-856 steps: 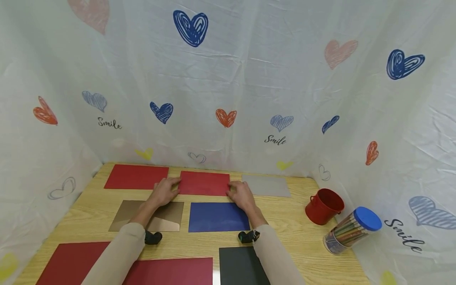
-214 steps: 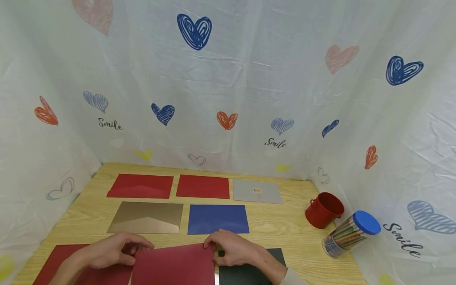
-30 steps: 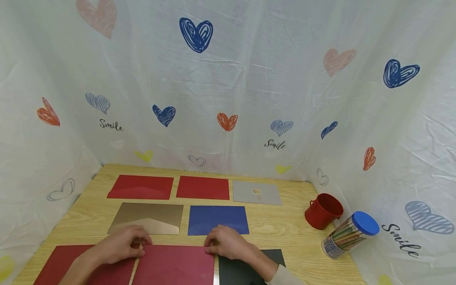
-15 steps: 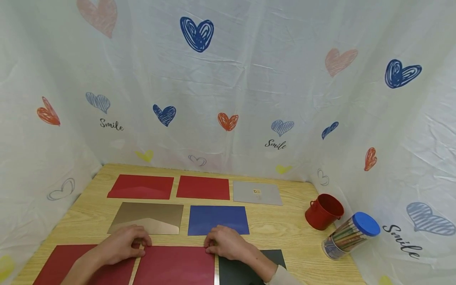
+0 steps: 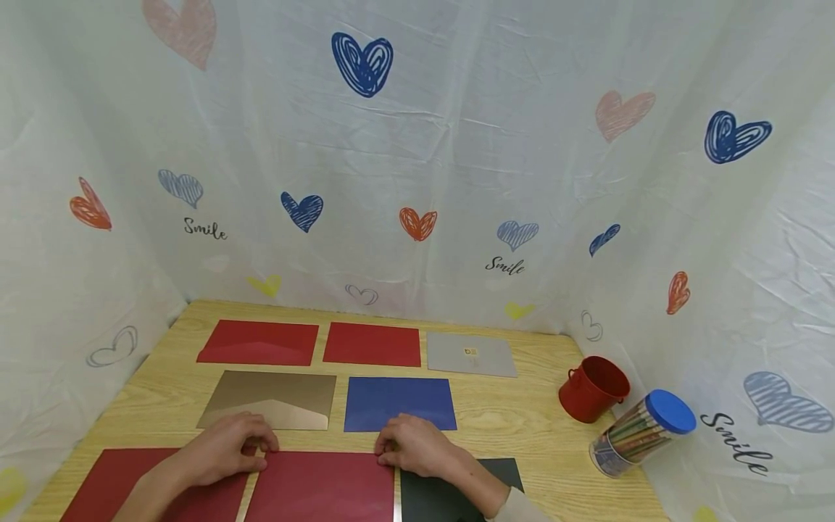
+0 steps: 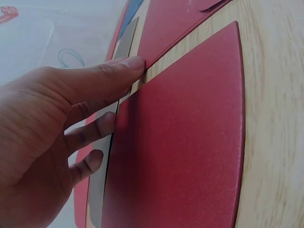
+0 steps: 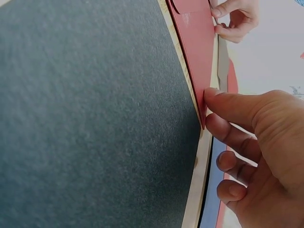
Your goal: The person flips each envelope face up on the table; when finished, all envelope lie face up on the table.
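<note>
Thumb and fingers of the left hand (image 5: 222, 448) and right hand (image 5: 416, 444) pinch the far corners of the card (image 5: 321, 489), between a red sheet (image 5: 120, 486) and a black one (image 5: 427, 500). The step looks like squaring it; next calls for an even release.

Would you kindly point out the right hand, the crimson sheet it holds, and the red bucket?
Right hand (image 5: 417, 446): head view, back of the hand.
Crimson sheet (image 5: 322, 486): head view, middle of its face.
Red bucket (image 5: 580, 396): head view, outer wall.
</note>
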{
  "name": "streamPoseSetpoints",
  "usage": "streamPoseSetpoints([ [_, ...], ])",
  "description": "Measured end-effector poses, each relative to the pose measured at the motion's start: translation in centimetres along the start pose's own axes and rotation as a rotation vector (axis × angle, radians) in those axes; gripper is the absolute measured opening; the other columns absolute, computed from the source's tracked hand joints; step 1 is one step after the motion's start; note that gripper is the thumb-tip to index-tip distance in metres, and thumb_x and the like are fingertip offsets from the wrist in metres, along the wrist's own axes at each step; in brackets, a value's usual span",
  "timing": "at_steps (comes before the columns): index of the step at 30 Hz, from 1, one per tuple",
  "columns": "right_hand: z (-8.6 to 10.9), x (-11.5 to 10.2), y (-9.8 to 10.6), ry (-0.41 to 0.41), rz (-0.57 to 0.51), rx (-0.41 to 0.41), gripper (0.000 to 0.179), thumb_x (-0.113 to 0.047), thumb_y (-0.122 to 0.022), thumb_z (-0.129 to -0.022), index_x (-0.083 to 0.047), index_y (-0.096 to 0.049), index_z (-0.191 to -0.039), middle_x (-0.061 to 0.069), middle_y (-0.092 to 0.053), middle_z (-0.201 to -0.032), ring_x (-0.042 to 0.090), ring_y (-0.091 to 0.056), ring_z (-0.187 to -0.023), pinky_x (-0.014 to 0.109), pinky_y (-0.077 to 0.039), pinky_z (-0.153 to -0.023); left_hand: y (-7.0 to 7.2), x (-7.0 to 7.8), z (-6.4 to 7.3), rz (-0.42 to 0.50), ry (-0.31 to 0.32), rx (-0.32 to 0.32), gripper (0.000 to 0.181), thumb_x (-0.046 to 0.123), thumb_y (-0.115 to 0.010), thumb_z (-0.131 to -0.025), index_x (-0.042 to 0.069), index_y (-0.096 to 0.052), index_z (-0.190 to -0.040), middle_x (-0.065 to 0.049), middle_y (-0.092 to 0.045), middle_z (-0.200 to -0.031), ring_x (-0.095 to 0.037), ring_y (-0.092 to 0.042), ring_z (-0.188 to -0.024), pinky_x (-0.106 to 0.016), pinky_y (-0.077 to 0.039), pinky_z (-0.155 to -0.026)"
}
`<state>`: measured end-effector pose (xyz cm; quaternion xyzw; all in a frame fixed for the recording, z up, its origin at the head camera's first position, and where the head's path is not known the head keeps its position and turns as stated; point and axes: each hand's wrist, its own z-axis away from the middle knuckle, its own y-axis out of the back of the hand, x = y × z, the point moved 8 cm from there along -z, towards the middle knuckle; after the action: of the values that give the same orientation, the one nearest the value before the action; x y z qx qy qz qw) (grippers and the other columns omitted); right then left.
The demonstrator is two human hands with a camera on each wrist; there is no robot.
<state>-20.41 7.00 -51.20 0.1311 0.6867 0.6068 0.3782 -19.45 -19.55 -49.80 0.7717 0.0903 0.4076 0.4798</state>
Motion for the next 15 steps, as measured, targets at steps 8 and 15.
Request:
streamPoseSetpoints([
  [8,0.07,0.04,-0.04,-0.009,-0.007,0.002,0.005,-0.031,-0.076,-0.091,-0.029,-0.076,-0.095,-0.021,-0.059,-0.084,-0.007,-0.048,-0.080,0.013,-0.043,-0.068,-0.10,-0.02,0.04,0.013,0.009,-0.010,0.021,0.021,-0.083,-0.082,0.031,-0.070,-0.095,0.021,-0.060,-0.091,0.003,-0.050,-0.079,-0.023,-0.043,-0.064],
  [15,0.04,0.07,-0.01,-0.018,-0.012,-0.004,0.004,-0.031,-0.076,-0.091,-0.029,-0.076,-0.095,-0.021,-0.058,-0.084,-0.008,-0.048,-0.079,0.012,-0.042,-0.068,-0.08,0.04,0.01,0.011,0.017,-0.015,0.020,0.022,-0.083,-0.083,0.032,-0.070,-0.095,0.021,-0.060,-0.091,0.003,-0.050,-0.079,-0.023,-0.042,-0.064],
])
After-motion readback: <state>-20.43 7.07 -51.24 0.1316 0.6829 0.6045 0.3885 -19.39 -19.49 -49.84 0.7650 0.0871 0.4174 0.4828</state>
